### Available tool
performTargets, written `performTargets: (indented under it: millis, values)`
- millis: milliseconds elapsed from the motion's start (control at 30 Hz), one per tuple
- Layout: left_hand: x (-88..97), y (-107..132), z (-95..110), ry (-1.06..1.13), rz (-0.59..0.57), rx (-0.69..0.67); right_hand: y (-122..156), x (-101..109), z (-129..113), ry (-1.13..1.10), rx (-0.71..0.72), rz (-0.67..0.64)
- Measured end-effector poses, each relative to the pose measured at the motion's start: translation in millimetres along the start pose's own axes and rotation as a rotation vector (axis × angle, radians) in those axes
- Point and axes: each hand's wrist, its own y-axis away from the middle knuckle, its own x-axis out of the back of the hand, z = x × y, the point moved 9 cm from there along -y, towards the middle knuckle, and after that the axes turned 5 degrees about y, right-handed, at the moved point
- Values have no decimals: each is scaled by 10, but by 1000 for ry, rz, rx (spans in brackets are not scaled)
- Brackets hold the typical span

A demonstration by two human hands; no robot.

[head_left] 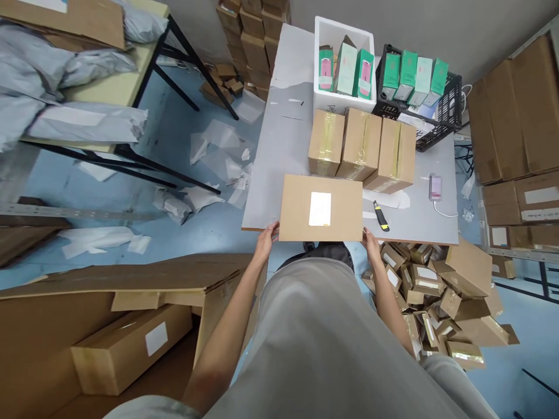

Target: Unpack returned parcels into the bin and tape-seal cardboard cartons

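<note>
A flat brown cardboard box (301,206) with a white label lies at the near edge of the grey table (279,145). My left hand (265,240) grips its near left corner. My right hand (371,241) holds its near right corner. Behind it stand three taped brown boxes (362,145) in a row. A yellow-and-black utility knife (381,216) lies just right of the flat box.
A white foam bin (345,35) and a black crate (449,107) hold green boxes at the table's far side. A phone (435,187) with a cable lies at right. Small boxes (432,302) are piled on the floor right; large cartons (131,343) sit left.
</note>
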Motion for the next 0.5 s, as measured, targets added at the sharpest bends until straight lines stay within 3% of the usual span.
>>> performTargets:
  millis: [67, 167, 367, 500]
  values:
    - [83, 25, -110, -32, 16, 3, 49, 79, 199, 4, -61, 9]
    - [113, 85, -243, -59, 11, 1, 110, 54, 312, 33, -60, -25]
    - [-7, 145, -322, -55, -30, -28, 109, -188, 129, 64, 35, -109]
    - [-16, 176, -233, -60, -34, -62, 127, -170, -20, 101, 71, -105]
